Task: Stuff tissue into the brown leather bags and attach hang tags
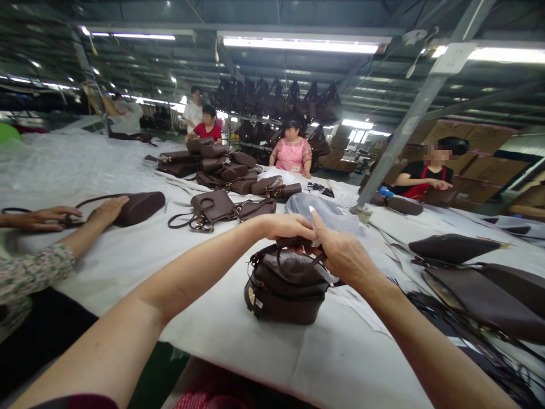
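Note:
A dark brown handbag (pixel 289 298) stands upright on the white-covered table, with clear plastic showing in its top opening. Above it, my left hand (pixel 293 228) is closed on a small dark brown piece (pixel 293 242) whose full shape is hidden. My right hand (pixel 338 244) meets the left one over the bag, its fingers closed around the bag's handle (pixel 317 260) near the same piece. A small white bit shows between the fingertips. Gold-coloured hardware and a tag hang on the bag's left side.
Brown bags (pixel 225 165) are piled at the table's far side, with a bag (pixel 213 204) nearer. A co-worker's hands touch another bag (pixel 142 208) at left. Flat bags and straps (pixel 481 289) lie right, near a slanted metal post (pixel 404 130). Several people stand beyond.

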Tool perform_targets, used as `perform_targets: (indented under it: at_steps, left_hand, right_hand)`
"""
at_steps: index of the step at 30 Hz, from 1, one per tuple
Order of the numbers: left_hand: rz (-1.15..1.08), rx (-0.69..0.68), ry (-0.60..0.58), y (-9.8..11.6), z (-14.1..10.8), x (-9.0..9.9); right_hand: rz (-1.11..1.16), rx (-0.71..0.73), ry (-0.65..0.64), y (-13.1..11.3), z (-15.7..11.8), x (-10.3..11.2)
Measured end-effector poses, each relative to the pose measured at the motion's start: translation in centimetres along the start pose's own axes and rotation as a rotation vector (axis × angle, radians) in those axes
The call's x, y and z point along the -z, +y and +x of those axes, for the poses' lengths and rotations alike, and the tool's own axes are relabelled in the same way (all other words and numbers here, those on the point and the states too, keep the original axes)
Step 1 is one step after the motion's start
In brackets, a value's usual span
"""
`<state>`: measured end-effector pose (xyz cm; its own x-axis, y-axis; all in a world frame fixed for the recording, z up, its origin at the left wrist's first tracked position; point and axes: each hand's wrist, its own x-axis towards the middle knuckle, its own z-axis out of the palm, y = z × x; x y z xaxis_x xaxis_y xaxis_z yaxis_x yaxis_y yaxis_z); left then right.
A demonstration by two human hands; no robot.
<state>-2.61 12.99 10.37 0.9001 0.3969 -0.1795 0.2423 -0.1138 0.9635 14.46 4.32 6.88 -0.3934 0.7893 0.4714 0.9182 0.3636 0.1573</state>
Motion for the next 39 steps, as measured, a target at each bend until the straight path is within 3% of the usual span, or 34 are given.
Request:
perform_targets:
  at_steps: [2, 4, 9, 14, 15, 17, 19, 20, 23, 27, 30, 36, 39]
  left_hand:
    - [-0.069, 0.048, -0.084, -0.1, -1.1, 0.3]
    - [0.011, 0.083, -0.114, -0.6, -2.2, 0.5]
    - [0.533, -0.094, 0.177, -2.4, -4.2, -0.2]
    - [0.767, -0.251, 0.201, -3.5, -6.1, -0.8]
    - [0.773, -0.277, 0.282, -3.6, -6.7, -1.0]
    - [0.782, -0.332, 0.559, -4.1, -8.0, -2.0]
    - [0.821, -0.381, 0.772, -4.9, -9.0, -3.7]
    - [0.858, -0.412, 0.774, -5.5, -9.2, -4.8]
    - [1.000, -0.429, 0.602, -7.3, -8.5, -8.1]
    - [1.018, -0.222, 0.664, -8.7, -5.7, -10.7]
    - [0.979, -0.182, 0.677, -8.4, -4.4, -11.1]
    - [0.930, -0.010, 0.569, -8.0, -2.9, -10.7]
    - [0.854, -0.072, 0.590, -9.1, -2.0, -10.3]
  right_hand:
    - [0.059, -0.016, -0.046, 0.1, 0.1, 0.4]
    - [0.142, 0.009, -0.130, 0.1, -0.1, 0.9]
    - [0.478, 0.096, -0.349, -0.6, 0.0, 2.3]
    - [0.831, -0.054, -0.618, -1.1, 1.3, 1.6]
    - [0.882, -0.097, -0.635, -1.0, 1.5, 1.1]
    - [0.928, -0.174, -0.622, -0.8, 1.7, 0.2]
    - [0.923, -0.238, -0.589, -0.4, 1.7, -0.7]
    - [0.917, -0.263, -0.582, -0.3, 1.6, -1.1]
    - [0.943, -0.257, -0.570, 0.0, 1.6, -1.6]
    - [0.935, -0.041, -0.634, -0.2, 1.9, -1.1]
    - [0.891, 0.082, -0.745, -0.4, 2.2, -0.8]
    - [0.799, 0.138, -0.830, -0.4, 3.2, -1.3]
    - [0.738, 0.136, -0.829, -0.6, 3.5, -1.3]
